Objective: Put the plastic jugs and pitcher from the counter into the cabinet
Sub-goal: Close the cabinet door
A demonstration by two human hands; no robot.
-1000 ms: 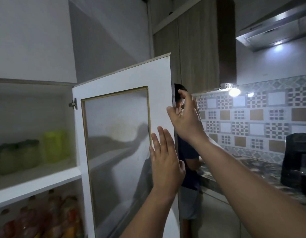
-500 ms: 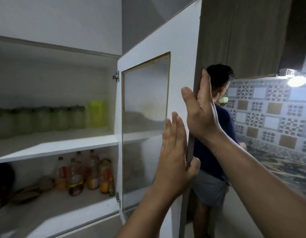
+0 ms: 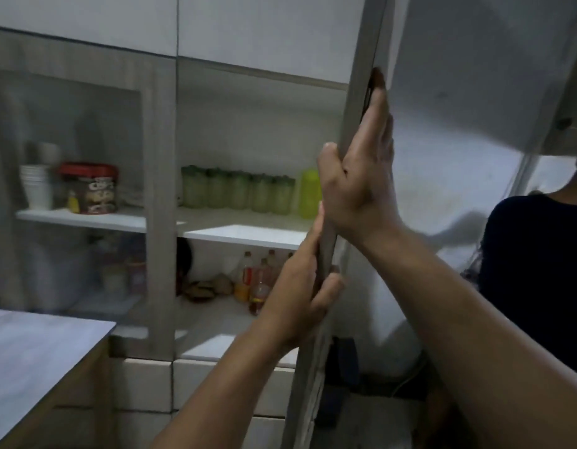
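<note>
The cabinet [image 3: 248,236] stands open, and its door [image 3: 361,76] shows edge-on in the middle of the view. My left hand [image 3: 296,303] grips the door's edge low down, thumb on the right side and fingers on the left. Higher up, my right hand [image 3: 365,176] presses flat on the door's right face with straight fingers, its thumb lying over the edge. On the upper shelf stands a row of several pale green lidded jugs [image 3: 238,192]. A yellow-green pitcher [image 3: 309,192] stands at the row's right end, partly behind my hands.
Bottles [image 3: 258,283] and small items fill the lower shelf. Behind the shut glass door at the left are white cups [image 3: 37,186] and a red-lidded tub [image 3: 92,189]. A pale counter [image 3: 37,351] lies at lower left. Another person in a dark shirt [image 3: 540,270] stands close on the right.
The view has swung left and the door now shows edge-on, with more of the cabinet in sight. Both hands stayed on the door; my left hand's thumb has come round its edge.
</note>
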